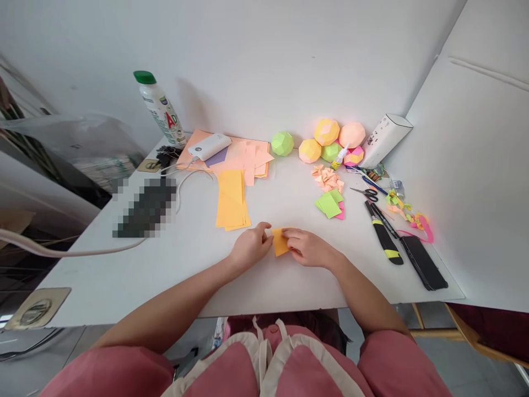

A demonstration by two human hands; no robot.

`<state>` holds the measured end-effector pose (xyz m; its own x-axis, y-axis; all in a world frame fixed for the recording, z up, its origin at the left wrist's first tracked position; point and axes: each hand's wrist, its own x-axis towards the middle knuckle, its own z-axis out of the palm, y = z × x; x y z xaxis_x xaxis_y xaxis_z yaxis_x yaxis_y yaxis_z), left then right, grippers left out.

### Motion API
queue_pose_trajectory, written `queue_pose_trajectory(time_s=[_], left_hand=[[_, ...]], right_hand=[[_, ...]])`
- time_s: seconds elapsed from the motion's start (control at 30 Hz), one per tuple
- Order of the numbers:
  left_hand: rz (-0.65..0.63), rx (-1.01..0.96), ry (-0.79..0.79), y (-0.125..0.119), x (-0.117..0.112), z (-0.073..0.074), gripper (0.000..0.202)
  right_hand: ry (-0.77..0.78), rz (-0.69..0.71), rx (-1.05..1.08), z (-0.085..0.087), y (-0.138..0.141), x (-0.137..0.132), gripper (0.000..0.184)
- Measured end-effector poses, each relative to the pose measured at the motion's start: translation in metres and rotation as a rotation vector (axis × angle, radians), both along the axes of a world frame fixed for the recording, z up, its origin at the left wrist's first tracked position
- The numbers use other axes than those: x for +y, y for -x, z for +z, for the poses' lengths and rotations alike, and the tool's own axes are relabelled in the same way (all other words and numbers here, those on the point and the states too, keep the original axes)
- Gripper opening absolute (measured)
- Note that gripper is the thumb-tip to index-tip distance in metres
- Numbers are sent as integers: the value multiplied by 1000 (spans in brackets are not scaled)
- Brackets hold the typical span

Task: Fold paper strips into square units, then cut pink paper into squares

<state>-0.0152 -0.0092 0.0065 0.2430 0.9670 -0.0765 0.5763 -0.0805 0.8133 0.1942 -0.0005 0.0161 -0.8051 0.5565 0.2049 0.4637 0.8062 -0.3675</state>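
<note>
A small piece of orange paper (280, 243) is at the front middle of the white table, between my two hands. My left hand (251, 244) is closed, its fingers curled and its thumb tip at the paper's left edge. From the other side, my right hand (309, 247) has its fingertips on the paper, closed over its right part, which they hide. Just beyond my left hand lies a stack of orange paper strips (231, 198). Green paper pieces (329, 204), with pink ones under them, lie beyond my right hand.
Faceted paper balls (326, 132) and a small glue bottle (339, 157) stand along the wall. Folded peach pieces (328, 178), scissors (366, 193), a utility knife (386, 240) and a black case (422, 262) lie right. At left are a bottle (161, 113), power bank (210, 147) and cable (82, 253).
</note>
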Motion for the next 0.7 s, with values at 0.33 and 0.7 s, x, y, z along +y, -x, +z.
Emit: queue_pose_trajectory(time_s=[0.33, 0.7], left_hand=[[-538, 340, -653, 1, 6, -22, 26], [-640, 514, -595, 4, -22, -5, 21]], right_hand=[[178, -25, -38, 7, -4, 1, 13], [765, -466, 259, 10, -21, -7, 18]])
